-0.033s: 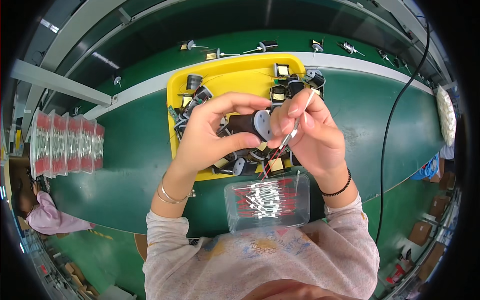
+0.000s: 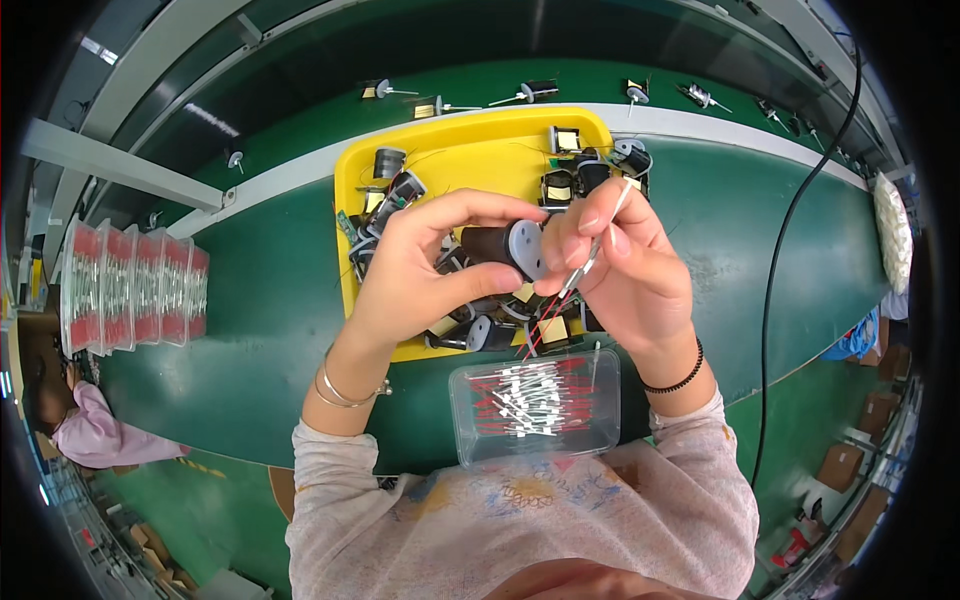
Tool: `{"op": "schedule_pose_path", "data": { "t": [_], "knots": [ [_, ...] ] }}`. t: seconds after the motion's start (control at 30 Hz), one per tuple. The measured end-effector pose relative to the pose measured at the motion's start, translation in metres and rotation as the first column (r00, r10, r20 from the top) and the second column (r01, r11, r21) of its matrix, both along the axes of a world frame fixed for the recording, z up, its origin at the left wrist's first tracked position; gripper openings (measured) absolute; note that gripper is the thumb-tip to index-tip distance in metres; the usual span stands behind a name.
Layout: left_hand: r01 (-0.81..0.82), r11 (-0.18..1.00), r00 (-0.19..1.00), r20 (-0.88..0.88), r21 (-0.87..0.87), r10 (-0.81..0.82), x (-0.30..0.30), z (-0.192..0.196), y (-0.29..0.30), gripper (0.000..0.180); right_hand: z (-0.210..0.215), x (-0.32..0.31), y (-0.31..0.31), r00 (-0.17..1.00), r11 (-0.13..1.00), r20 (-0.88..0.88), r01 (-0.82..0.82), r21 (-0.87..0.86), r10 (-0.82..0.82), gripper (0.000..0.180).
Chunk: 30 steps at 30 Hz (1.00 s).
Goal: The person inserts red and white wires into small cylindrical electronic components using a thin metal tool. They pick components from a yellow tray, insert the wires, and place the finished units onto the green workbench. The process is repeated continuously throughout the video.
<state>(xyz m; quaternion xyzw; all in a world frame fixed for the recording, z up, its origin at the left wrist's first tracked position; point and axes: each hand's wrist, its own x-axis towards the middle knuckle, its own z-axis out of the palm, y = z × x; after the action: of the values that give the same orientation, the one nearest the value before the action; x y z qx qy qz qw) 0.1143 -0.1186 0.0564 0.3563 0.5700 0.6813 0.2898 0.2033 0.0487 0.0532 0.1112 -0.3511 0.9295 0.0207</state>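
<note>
Over the yellow tray [image 2: 480, 128], my left hand [image 2: 385, 265] curls its fingers and thumb around a black cylindrical part [image 2: 487, 246]. The part's grey, holed end disc faces my right hand. Close to that disc, my right hand [image 2: 625, 255] pinches a slim white-and-silver piece with red wires [image 2: 592, 262]. Its white tip points up and its red wires trail down toward me. The right fingertips hide part of the disc's edge, so I cannot tell whether the two things touch. More similar black parts [image 2: 487, 333] with grey discs lie in the tray beneath.
A clear plastic box [image 2: 465, 420] of white pieces with red wires sits close to me. Stacked clear boxes [image 2: 135, 285] stand at left. Parts with white shafts [image 2: 540, 90] lie along the far green surface. A black cable [image 2: 775, 250] hangs at right; a person [image 2: 100, 430] is at far left.
My left fingers have dipped a little and the black cylindrical part has shifted slightly right. Some parts on the far surface sit slightly farther right. My right hand keeps its pinch.
</note>
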Motion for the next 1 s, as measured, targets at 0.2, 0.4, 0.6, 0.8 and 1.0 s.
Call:
{"op": "schedule_pose_path", "data": {
  "t": [0.2, 0.4, 0.6, 0.8, 1.0],
  "knots": [
    [-0.062, 0.996, 0.978, -0.195, 0.064, 0.073, -0.013, 0.004, -0.011, 0.025, 0.010, 0.001, 0.005, 0.883, 0.793, -0.178, 0.468, 0.389, -0.434, 0.013],
    [0.039, 0.995, 0.852, -0.517, -0.091, -0.081, -0.002, 0.011, -0.007, 0.040, 0.011, 0.003, 0.005, 0.814, 0.663, -0.433, 0.572, 0.484, -0.386, 0.014],
    [0.124, 0.992, 0.931, -0.345, -0.014, -0.121, 0.000, 0.014, -0.005, 0.042, 0.014, -0.001, 0.014, 0.790, 0.540, -0.561, 0.593, 0.597, -0.247, 0.018],
    [-0.013, 0.999, 0.996, 0.084, 0.049, 0.009, 0.011, 0.015, -0.005, 0.043, 0.020, 0.017, 0.015, 0.612, 0.521, -0.490, 0.789, 0.325, -0.621, 0.019],
    [-0.131, 0.963, 0.914, -0.348, 0.234, 0.209, 0.016, -0.002, 0.002, 0.045, 0.039, 0.038, -0.002, 0.535, 0.104, -0.763, 0.837, 0.538, -0.362, 0.026]
  ]
}}
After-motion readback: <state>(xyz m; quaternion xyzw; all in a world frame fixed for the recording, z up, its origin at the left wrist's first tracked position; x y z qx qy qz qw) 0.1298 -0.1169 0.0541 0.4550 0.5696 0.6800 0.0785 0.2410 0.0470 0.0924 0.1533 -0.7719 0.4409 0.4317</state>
